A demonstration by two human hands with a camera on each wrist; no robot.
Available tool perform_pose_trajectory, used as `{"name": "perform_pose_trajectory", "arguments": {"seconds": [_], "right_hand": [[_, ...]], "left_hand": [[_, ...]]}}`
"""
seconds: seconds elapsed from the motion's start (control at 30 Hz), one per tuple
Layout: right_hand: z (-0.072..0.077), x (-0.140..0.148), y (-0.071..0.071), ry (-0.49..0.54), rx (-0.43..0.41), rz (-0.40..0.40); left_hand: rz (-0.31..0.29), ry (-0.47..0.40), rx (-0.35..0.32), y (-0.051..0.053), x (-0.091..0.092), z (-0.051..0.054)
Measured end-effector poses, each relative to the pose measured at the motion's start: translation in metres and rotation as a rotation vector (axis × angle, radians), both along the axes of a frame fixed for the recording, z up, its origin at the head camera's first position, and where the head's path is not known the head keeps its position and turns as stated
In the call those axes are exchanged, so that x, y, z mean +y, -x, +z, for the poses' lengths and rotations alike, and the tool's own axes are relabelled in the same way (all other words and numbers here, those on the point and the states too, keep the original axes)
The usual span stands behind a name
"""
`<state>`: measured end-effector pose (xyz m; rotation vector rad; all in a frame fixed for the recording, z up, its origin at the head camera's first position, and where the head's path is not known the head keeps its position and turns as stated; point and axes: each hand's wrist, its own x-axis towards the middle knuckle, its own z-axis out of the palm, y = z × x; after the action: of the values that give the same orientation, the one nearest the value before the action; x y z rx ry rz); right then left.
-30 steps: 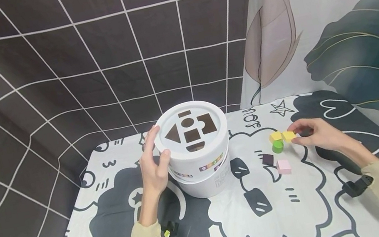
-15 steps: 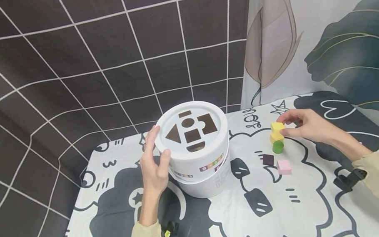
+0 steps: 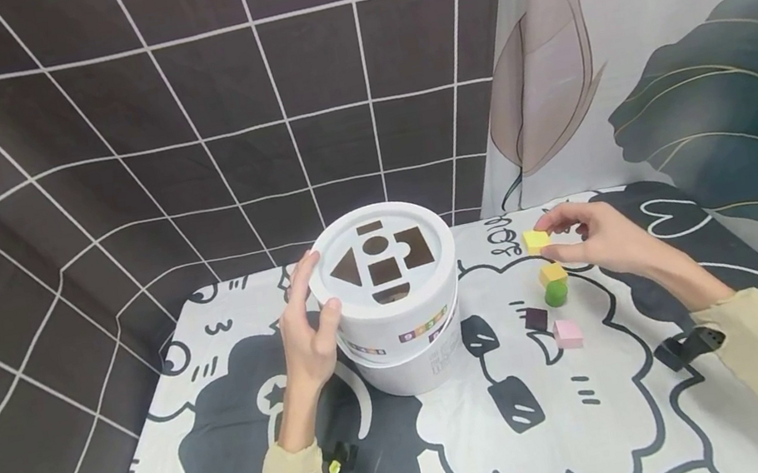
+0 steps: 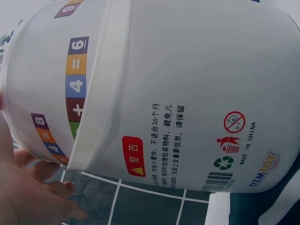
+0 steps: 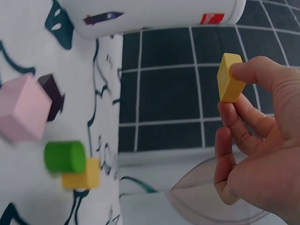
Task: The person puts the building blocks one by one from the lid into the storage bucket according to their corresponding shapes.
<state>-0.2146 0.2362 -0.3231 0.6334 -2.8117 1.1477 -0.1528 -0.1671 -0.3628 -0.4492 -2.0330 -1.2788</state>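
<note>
A white bucket [image 3: 407, 350] with a lid of shaped holes [image 3: 397, 254] stands on the patterned cloth. My left hand [image 3: 307, 335] rests against its upper left side, fingers spread along the rim and the thumb near the front; the left wrist view shows the bucket's printed side [image 4: 197, 93]. My right hand [image 3: 603, 235] pinches a yellow block [image 3: 536, 241] between thumb and fingertips, raised off the cloth. The right wrist view shows this block [image 5: 229, 78] upright between them. Below that hand lie another yellow block [image 3: 552, 274] and a green cylinder [image 3: 556, 293], touching or nearly so.
A dark block [image 3: 535, 319] and a pink block [image 3: 567, 333] lie right of the bucket, nearer the front. A dark grid-patterned cloth [image 3: 312, 71] hangs behind the table, and a leaf-print curtain [image 3: 717, 84] hangs at the right.
My right hand has lifted the yellow block from beside the other yellow one and carried it left and up, towards the bucket. My left hand and the bucket stay put.
</note>
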Motion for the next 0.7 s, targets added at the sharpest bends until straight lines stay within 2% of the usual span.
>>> {"name": "perform_pose_trajectory", "arguments": {"seconds": [0.7], "right_hand": [[0.042,-0.052,-0.006,0.103,0.119,0.106]], "left_hand": [[-0.016,-0.006,-0.004,0.0,0.0,0.0]]}}
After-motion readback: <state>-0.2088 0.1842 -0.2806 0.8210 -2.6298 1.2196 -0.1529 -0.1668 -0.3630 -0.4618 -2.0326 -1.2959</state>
